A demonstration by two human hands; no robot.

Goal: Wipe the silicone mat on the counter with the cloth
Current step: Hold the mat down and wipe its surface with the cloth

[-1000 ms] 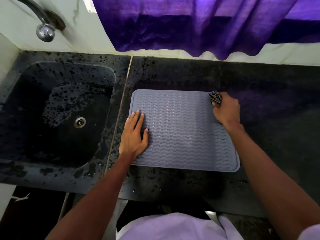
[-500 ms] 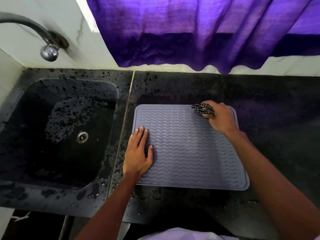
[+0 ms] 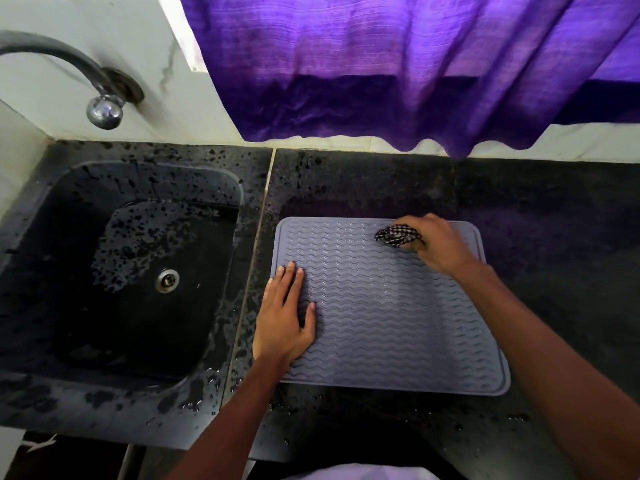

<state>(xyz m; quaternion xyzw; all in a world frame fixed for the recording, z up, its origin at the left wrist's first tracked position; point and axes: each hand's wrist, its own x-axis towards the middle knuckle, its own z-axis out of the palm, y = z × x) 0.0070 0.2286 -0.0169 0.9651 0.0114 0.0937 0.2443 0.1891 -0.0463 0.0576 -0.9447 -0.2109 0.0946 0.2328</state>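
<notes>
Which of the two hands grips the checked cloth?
The right hand, curled round the cloth near the far edge of the mat; the left hand lies flat, fingers straight, on its left side.

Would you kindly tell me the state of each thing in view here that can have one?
silicone mat, flat on the counter, a few droplets on it
cloth, bunched, resting on the mat's far right part
right hand, gripping the cloth
left hand, flat, fingers straight, pressing the mat's left edge
counter, wet with drops near its front
sink, wet, splashed
curtain, hanging
</notes>
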